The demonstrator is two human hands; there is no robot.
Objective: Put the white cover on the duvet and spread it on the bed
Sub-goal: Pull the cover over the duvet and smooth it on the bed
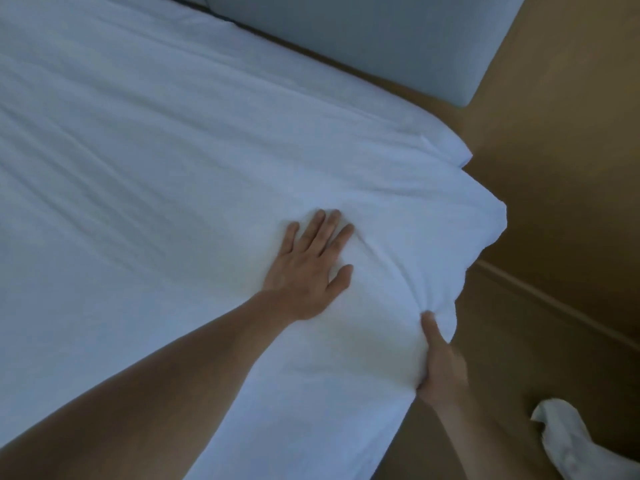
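The white covered duvet [156,161] lies spread over the bed and fills most of the view. Its near right corner [485,216] sticks out past the bed's side. My left hand [311,268] lies flat on the duvet with straight, spread fingers, pressing it down just inside that corner. My right hand [440,362] grips the duvet's right edge from the side, thumb on top and fingers tucked under the bunched fabric. Folds run from that grip toward the corner.
A grey upholstered headboard [381,46] stands at the top right, behind the bed. A second white layer [446,147] shows under the duvet's corner. Brown floor [554,202] lies to the right, with a white sock-clad foot [561,441] at the bottom right.
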